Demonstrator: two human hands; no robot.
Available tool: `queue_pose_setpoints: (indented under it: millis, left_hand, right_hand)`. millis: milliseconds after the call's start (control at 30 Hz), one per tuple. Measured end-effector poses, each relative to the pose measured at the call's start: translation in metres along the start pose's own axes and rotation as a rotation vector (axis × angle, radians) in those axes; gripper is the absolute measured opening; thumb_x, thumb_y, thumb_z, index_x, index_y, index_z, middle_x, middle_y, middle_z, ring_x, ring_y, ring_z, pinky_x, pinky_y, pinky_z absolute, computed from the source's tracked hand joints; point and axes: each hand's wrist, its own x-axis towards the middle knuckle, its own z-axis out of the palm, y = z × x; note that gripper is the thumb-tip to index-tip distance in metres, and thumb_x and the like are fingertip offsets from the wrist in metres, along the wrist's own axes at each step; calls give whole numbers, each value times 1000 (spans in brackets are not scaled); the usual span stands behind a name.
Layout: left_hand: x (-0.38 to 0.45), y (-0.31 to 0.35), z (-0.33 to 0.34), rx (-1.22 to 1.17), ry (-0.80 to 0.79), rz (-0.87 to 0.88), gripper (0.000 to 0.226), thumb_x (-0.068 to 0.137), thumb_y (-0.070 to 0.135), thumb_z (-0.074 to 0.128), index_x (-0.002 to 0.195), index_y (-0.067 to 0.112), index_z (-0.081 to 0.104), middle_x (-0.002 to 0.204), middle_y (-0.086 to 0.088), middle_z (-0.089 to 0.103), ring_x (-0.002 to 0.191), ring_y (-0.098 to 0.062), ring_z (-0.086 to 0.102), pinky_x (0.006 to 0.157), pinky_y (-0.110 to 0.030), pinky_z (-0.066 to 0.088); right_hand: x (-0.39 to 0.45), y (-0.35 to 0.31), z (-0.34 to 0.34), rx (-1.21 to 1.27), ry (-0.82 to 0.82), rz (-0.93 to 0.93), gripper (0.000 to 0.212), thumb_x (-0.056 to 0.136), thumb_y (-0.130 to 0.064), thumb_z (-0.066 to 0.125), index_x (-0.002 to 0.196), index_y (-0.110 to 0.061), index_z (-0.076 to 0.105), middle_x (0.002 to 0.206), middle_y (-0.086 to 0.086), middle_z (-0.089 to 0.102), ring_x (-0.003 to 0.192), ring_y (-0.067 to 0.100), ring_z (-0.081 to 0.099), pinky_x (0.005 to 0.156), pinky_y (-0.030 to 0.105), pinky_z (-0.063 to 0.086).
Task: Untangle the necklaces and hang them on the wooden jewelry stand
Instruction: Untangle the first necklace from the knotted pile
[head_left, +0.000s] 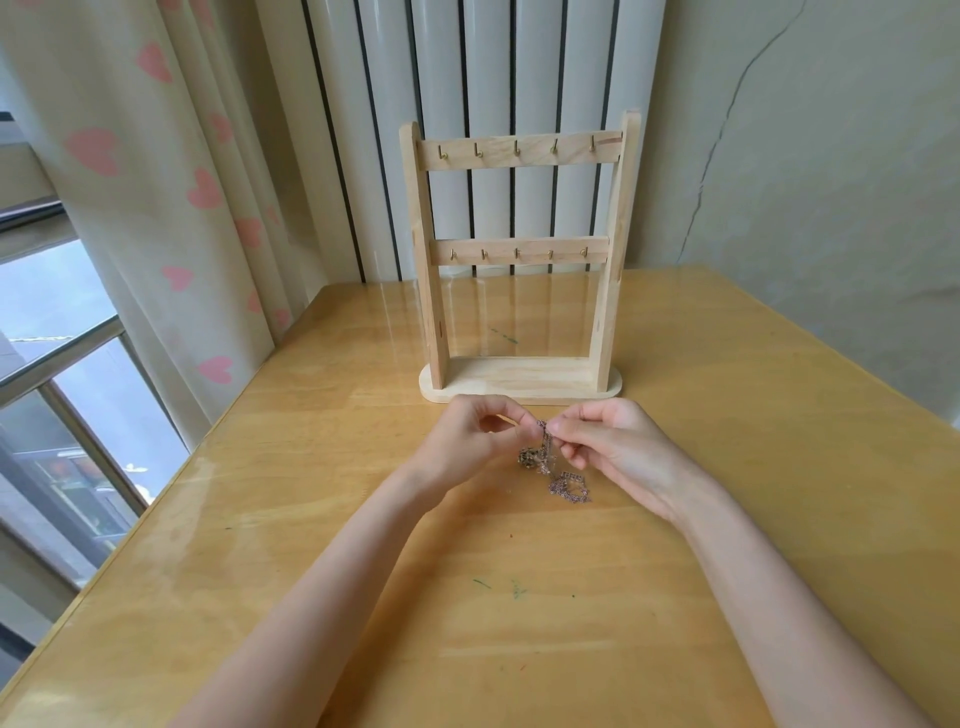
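A tangle of thin metal necklaces (558, 480) hangs from my fingers and trails onto the table. My left hand (467, 436) pinches the chains at the top from the left. My right hand (613, 447) pinches the same bunch from the right, fingertips almost touching the left ones. A small dark pendant (529, 457) dangles below the left fingers. Just behind my hands, the wooden jewelry stand (519, 249) rises upright on its oval base, with two crossbars of small brass hooks, all bare.
The yellow wooden table (519, 597) has a glossy top with a few small pen marks. A heart-patterned curtain (156, 182) and a window are at the left, a white radiator (493, 67) behind the stand, a wall at the right.
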Motion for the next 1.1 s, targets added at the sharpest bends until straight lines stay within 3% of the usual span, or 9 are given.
queue_pose_setpoints:
  millis: [133, 400, 667, 767, 867, 1033, 1100]
  left_hand:
    - [-1, -3, 0, -30, -32, -9, 6, 83, 17, 68, 79, 13, 68, 81, -16, 62, 74, -22, 51, 75, -38, 44]
    - [-2, 2, 8, 55, -126, -16, 11, 85, 11, 64, 76, 17, 61, 71, 1, 62, 66, -9, 54, 67, -19, 45]
    - [2, -2, 10, 217, 67, 89, 18, 79, 7, 67, 70, 19, 58, 72, 5, 63, 68, -10, 60, 70, -30, 52]
    - [2, -1, 9, 68, 125, 124, 20, 79, 1, 68, 71, 17, 59, 73, 5, 64, 66, -3, 59, 69, -21, 50]
    - [1, 1, 12, -16, 76, 135, 22, 81, -5, 64, 73, 14, 57, 71, 5, 62, 62, 0, 57, 67, -17, 48]
    - [2, -3, 17, 218, 6, 214, 24, 85, 5, 57, 74, 24, 47, 69, 9, 55, 57, -5, 51, 60, -28, 47]
    - [1, -3, 18, 338, -33, 238, 21, 86, 4, 54, 78, 22, 45, 69, 10, 52, 56, -3, 47, 58, -21, 42]
  right_hand:
    - [-2, -3, 3, -120, -58, 51, 11, 87, -2, 57, 77, -1, 62, 65, 3, 56, 58, 10, 48, 54, 21, 38]
    - [0, -1, 8, -235, 172, 5, 22, 83, -2, 52, 62, -11, 54, 60, 1, 49, 58, 11, 44, 54, 20, 36]
    - [1, -1, 6, 79, 108, 99, 20, 82, 7, 55, 65, -3, 57, 61, 6, 56, 55, 11, 48, 50, 18, 40]
    - [2, -1, 6, 82, 71, 177, 21, 82, 8, 53, 64, -4, 56, 60, 6, 56, 54, 11, 48, 49, 18, 39]
    - [2, -1, 7, 40, 74, 228, 23, 80, 9, 53, 62, -5, 54, 58, 5, 53, 53, 12, 47, 50, 20, 38]
    - [4, 0, 8, 96, 254, 153, 27, 79, 12, 51, 64, -9, 44, 57, 4, 47, 50, 12, 44, 45, 18, 37]
    - [3, -1, 6, 167, 251, 152, 27, 79, 13, 50, 67, -10, 44, 57, 5, 50, 50, 13, 45, 43, 18, 36]
